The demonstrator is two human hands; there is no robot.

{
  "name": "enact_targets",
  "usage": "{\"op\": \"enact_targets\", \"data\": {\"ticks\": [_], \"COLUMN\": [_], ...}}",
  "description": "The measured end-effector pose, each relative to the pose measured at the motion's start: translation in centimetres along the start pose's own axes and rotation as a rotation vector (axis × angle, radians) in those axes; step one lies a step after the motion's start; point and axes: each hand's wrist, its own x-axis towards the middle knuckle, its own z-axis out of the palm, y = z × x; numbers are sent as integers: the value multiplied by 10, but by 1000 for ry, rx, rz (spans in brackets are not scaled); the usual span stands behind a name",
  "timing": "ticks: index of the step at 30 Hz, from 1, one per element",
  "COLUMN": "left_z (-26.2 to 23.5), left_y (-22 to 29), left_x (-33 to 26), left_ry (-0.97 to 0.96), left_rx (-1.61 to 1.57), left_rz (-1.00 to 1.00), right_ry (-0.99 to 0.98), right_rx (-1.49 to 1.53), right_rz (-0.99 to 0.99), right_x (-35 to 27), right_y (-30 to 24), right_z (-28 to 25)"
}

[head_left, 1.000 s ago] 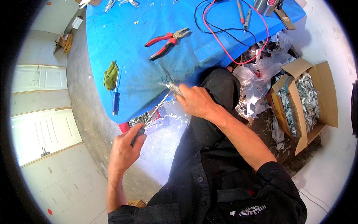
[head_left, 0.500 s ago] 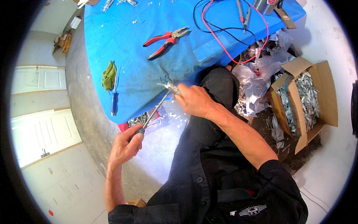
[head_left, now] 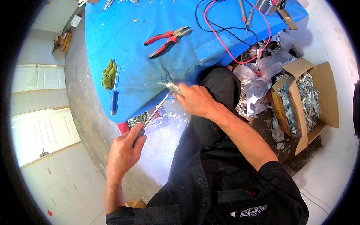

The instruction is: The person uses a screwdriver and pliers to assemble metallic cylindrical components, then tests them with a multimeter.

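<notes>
My left hand (head_left: pixel 124 152) is closed round the dark handle of a screwdriver (head_left: pixel 158 108), whose metal shaft slants up to the right. Its tip meets a small silvery metal piece (head_left: pixel 172 86) at the near edge of the blue-covered table. My right hand (head_left: pixel 198 100) grips that piece between thumb and fingers, which hide much of it, so its exact kind cannot be made out. Beyond the hands lie pliers (head_left: pixel 167 40) with red and black handles, jaws apart. To the left, a blue-handled screwdriver (head_left: pixel 114 98) rests beside a crumpled green cloth (head_left: pixel 109 74).
A red and a black test lead (head_left: pixel 249 19) curl over the blue table cover (head_left: pixel 131 45), near a metal cup (head_left: pixel 267 6). At right stands an open cardboard box (head_left: pixel 326 99) full of metal scraps, beside plastic bags (head_left: pixel 258 80). A red bin (head_left: pixel 123 128) with small parts sits below the table edge.
My left hand has shifted slightly down and left, and the screwdriver has drawn back a little with it. My right hand stays nearly where it was, still holding the metal piece.
</notes>
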Motion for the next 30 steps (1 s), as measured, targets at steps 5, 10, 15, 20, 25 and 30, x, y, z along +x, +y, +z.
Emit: {"op": "enact_targets", "data": {"ticks": [5, 10, 15, 20, 25, 30], "left_z": [-9, 6, 13, 56, 106, 137], "left_y": [-20, -32, -47, -60, -67, -61], "left_x": [7, 19, 25, 21, 28, 35], "left_ry": [-160, -286, -228, -110, -27, -17], "left_rx": [-155, -639, -481, -395, -434, -277], "left_rz": [-187, -450, -311, -160, -65, -28], "right_ry": [-20, -27, -66, -37, -170, -181], "right_rx": [22, 59, 165, 534, 954, 1053], "right_rz": [-25, 22, 119, 106, 273, 382], "right_x": [1, -2, -2, -3, -12, -22], "right_y": [1, 0, -9, 4, 1, -7], "right_z": [0, 4, -3, 15, 8, 1]}}
